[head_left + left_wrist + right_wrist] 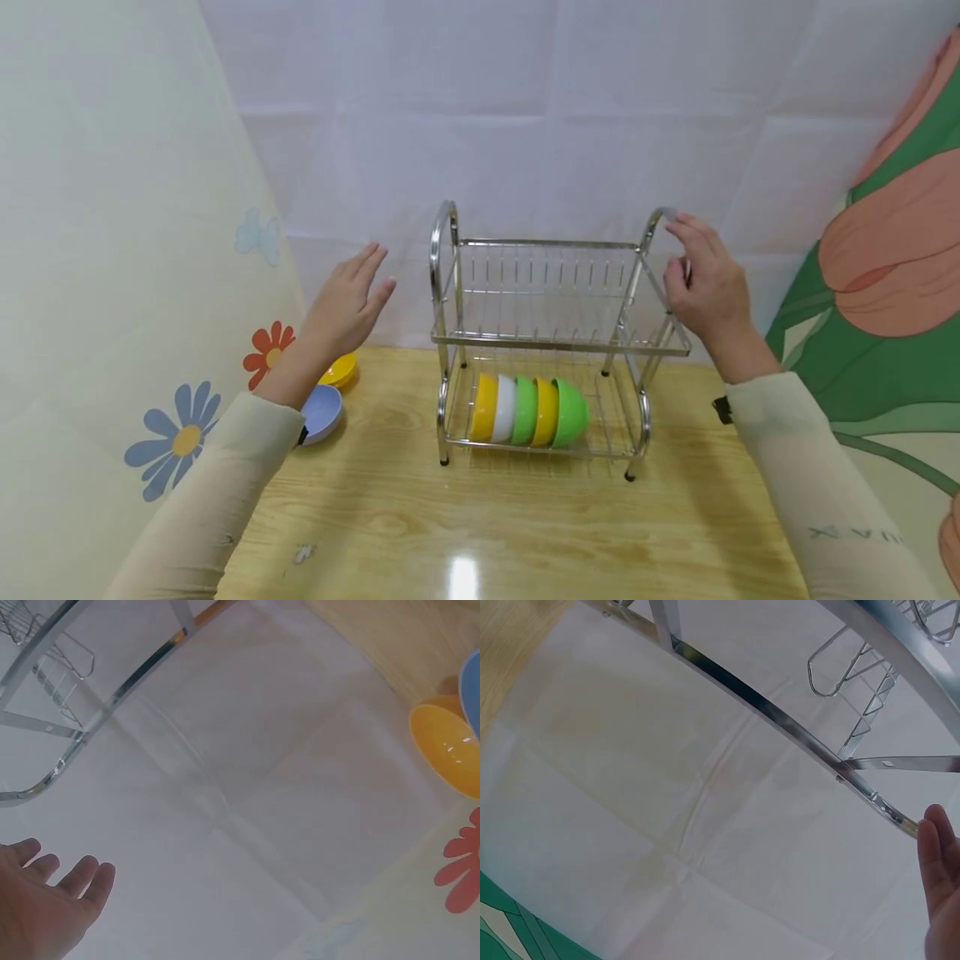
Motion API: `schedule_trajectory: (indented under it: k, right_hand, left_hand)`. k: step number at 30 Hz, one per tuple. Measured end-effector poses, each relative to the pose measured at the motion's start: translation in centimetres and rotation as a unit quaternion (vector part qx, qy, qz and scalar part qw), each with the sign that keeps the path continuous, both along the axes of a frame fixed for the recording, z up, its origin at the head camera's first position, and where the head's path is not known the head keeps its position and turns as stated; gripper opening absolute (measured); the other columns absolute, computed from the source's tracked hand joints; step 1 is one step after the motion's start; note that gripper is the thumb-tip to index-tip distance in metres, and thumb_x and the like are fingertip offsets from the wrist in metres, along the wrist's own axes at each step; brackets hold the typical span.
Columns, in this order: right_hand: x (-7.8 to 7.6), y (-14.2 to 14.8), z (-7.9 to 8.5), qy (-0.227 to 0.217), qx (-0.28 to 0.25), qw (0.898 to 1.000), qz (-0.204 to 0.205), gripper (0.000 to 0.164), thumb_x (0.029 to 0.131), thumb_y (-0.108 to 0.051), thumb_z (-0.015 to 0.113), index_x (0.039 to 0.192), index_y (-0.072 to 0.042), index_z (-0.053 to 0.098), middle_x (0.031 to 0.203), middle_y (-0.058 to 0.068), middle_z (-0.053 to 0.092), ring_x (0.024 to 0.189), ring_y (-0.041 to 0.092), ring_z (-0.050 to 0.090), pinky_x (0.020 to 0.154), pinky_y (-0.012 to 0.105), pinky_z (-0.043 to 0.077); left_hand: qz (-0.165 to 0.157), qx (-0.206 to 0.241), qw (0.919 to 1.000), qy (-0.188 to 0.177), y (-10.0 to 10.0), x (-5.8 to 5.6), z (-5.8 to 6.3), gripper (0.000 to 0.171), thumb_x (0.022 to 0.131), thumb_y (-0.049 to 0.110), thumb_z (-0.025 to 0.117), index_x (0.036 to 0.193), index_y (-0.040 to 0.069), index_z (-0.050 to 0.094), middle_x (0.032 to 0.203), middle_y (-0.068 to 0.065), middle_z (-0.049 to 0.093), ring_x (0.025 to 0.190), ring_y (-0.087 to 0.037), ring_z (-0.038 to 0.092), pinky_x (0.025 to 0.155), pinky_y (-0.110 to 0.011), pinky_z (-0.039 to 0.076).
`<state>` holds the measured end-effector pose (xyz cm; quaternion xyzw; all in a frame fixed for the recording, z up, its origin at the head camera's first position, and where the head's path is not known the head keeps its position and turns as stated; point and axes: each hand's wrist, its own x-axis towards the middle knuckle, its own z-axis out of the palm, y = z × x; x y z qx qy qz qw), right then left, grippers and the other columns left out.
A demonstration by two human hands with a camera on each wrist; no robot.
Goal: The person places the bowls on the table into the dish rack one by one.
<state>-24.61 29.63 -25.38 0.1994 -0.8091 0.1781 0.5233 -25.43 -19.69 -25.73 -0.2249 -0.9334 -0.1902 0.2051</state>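
A two-tier metal dish rack (536,342) stands on the wooden table. Its lower tier holds a row of nested bowls on their sides: yellow, white and green, ending in a green bowl (573,412) at the right. My left hand (347,300) hovers left of the rack, fingers extended and apart from it; the left wrist view shows the fingers (97,889) with nothing in them. At the rack's upper right end, my right hand (708,279) has its fingertips by the curved top rail. Whether they touch it I cannot tell.
A blue bowl (322,414) and a yellow bowl (339,371) sit on the table (390,521) at left, partly behind my left forearm. White cloth (517,117) hangs behind the rack. Flower-patterned cloths hang at both sides. A small whitish mark (303,553) shows near the front left.
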Motion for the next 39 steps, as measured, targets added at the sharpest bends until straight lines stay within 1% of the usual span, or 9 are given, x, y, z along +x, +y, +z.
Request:
schedule_trajectory:
  k: [2,4,9,13,21,27,29,35,39]
  right_hand:
    - [-0.1,-0.1,-0.1,0.001,-0.002,1.000,0.000,0.046,0.090,-0.011,0.053,0.135,-0.005,0.062,0.142,0.013,0.060,0.057,0.028,0.051,0.049,0.041,0.038]
    - [-0.1,-0.1,-0.1,0.003,-0.002,1.000,0.000,0.046,0.090,-0.011,0.053,0.134,-0.004,0.062,0.141,0.013,0.060,0.057,0.030,0.051,0.047,0.043,0.038]
    - [0.0,-0.2,-0.2,0.005,0.001,1.000,-0.002,0.045,0.090,-0.011,0.053,0.134,-0.004,0.062,0.141,0.014,0.061,0.056,0.029,0.050,0.046,0.037,0.035]
    - [0.2,-0.1,-0.2,0.001,-0.001,1.000,-0.002,0.045,0.091,-0.012,0.053,0.135,-0.005,0.062,0.141,0.013,0.061,0.054,0.029,0.050,0.047,0.039,0.036]
    - [0.2,-0.1,-0.4,0.004,-0.009,1.000,-0.004,0.044,0.091,-0.013,0.053,0.134,-0.005,0.062,0.141,0.013,0.061,0.056,0.032,0.052,0.047,0.048,0.039]
    - [0.4,-0.4,-0.5,0.006,-0.010,1.000,-0.005,0.044,0.092,-0.013,0.052,0.134,-0.006,0.062,0.141,0.013,0.061,0.050,0.024,0.042,0.045,0.046,0.037]
    - [0.5,-0.4,-0.5,0.004,-0.007,1.000,-0.006,0.044,0.093,-0.014,0.051,0.135,-0.006,0.061,0.142,0.013,0.060,0.050,0.026,0.043,0.045,0.045,0.037]
    - [0.7,-0.6,-0.5,-0.001,-0.009,1.000,-0.002,0.044,0.094,-0.016,0.051,0.135,-0.006,0.061,0.143,0.012,0.060,0.055,0.035,0.051,0.046,0.050,0.041]
    - [0.7,-0.7,-0.4,-0.001,-0.014,1.000,0.002,0.044,0.094,-0.017,0.051,0.135,-0.006,0.061,0.143,0.011,0.060,0.059,0.038,0.054,0.048,0.052,0.042]
  left_hand:
    - [0.005,-0.001,1.0000,-0.004,-0.7,0.2,-0.5,0.068,0.108,0.052,0.031,0.162,0.012,0.023,0.169,-0.012,0.018,0.151,-0.041,0.022,0.123,-0.058,0.017]
    - [0.008,-0.004,0.9999,-0.006,-1.3,0.3,-0.9,0.069,0.107,0.053,0.031,0.162,0.011,0.023,0.169,-0.012,0.018,0.150,-0.042,0.023,0.123,-0.059,0.018]
    - [0.012,-0.018,0.9997,-0.011,-2.7,0.8,-1.7,0.072,0.107,0.055,0.031,0.161,0.007,0.024,0.168,-0.015,0.019,0.148,-0.044,0.024,0.121,-0.061,0.018]
    - [0.016,-0.030,0.9992,-0.022,-3.6,1.2,-2.5,0.073,0.106,0.054,0.035,0.160,0.006,0.026,0.168,-0.016,0.019,0.149,-0.045,0.021,0.121,-0.062,0.016]
    - [0.037,-0.030,0.9979,-0.043,-6.0,2.0,-4.6,0.075,0.106,0.055,0.037,0.160,0.005,0.026,0.168,-0.019,0.016,0.148,-0.048,0.020,0.117,-0.068,0.018]
    - [0.049,-0.021,0.9966,-0.062,-8.0,2.5,-6.7,0.074,0.106,0.053,0.040,0.160,0.005,0.024,0.167,-0.021,0.015,0.148,-0.050,0.019,0.116,-0.070,0.017]
    - [0.054,-0.020,0.9959,-0.070,-8.6,2.7,-7.4,0.074,0.106,0.053,0.040,0.160,0.005,0.024,0.167,-0.022,0.015,0.148,-0.050,0.019,0.116,-0.071,0.017]
    - [0.066,-0.012,0.9938,-0.089,-10.0,3.3,-9.2,0.075,0.106,0.052,0.041,0.158,0.001,0.026,0.164,-0.027,0.018,0.147,-0.054,0.018,0.114,-0.074,0.017]
    - [0.073,-0.007,0.9918,-0.105,-10.8,3.6,-10.2,0.074,0.106,0.051,0.041,0.157,0.000,0.027,0.163,-0.030,0.018,0.144,-0.057,0.019,0.109,-0.078,0.020]
